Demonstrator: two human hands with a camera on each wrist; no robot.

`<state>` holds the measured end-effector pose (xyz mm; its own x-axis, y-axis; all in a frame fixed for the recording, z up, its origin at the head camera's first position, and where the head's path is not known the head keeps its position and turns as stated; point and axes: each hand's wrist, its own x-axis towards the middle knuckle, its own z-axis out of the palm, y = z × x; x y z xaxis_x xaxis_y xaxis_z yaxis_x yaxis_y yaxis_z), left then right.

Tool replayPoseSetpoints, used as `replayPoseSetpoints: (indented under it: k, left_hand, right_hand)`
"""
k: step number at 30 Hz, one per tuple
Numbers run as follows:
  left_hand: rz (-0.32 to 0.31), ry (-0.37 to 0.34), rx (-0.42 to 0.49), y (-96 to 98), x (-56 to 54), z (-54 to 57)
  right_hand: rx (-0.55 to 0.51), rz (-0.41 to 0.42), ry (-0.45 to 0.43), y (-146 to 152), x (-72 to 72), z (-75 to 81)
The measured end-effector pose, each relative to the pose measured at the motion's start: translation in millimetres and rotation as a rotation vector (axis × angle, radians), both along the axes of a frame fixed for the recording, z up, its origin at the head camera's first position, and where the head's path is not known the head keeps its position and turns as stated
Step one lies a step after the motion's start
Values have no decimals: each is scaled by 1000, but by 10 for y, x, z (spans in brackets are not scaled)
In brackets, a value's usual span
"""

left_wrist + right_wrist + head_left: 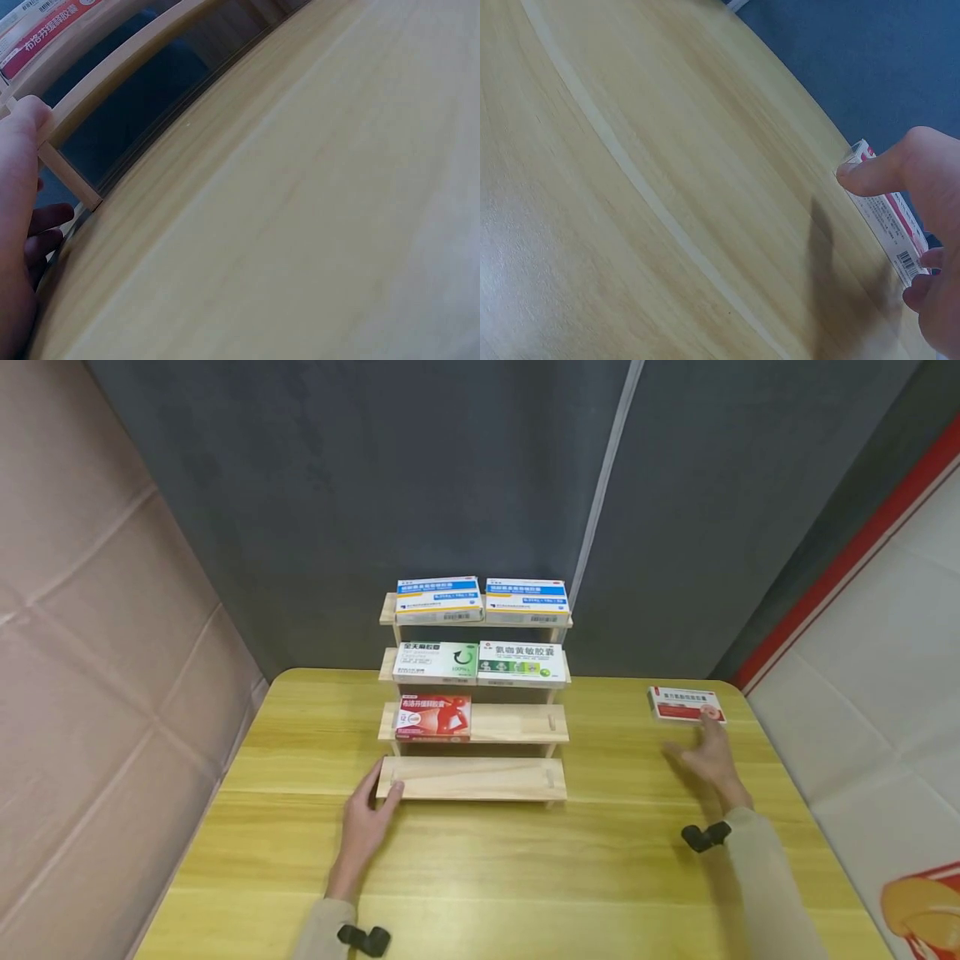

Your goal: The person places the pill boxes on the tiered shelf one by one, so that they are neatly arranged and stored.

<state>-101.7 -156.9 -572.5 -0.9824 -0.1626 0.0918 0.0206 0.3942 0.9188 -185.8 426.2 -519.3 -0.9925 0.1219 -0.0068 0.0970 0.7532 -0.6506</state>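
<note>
At the left end of the lowest step of a wooden tiered stand (472, 779), my left hand (366, 818) grips the board, thumb on its front top and fingers down beside the end. The left wrist view shows this thumb against the board's corner (56, 120). Out to the right, my right hand (711, 758) reaches to a white and red medicine box (678, 703) lying on the table. Its fingertips overlap the box's near right corner, while the thumb is spread away to the left. In the right wrist view the thumb crosses one end of the box (889, 225).
Two blue and white boxes (438, 600) sit on the top step. Below them are a green and white box (435, 662) and another white box (521, 662). One red box (433, 718) lies left on the third step. A dark curtain (337, 485) hangs behind the table (300, 735).
</note>
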Motion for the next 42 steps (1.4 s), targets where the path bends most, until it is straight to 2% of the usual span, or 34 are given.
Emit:
replayPoseSetpoints:
  k: [15, 27, 30, 37, 42]
  left_hand:
    - [2, -2, -20, 8, 5, -11]
    - [3, -6, -25, 1, -1, -23]
    - [3, 4, -17, 2, -8, -19]
    - [2, 12, -23, -2, -17, -12]
    - [0, 13, -17, -3, -20, -21]
  right_hand:
    - [21, -40, -48, 158, -55, -4]
    - [24, -53, -127, 198, -65, 45]
    - [-2, -78, -104, 151, -64, 34]
    - [-49, -125, 71, -19, -66, -33]
    - [-118, -179, 79, -94, -39, -67]
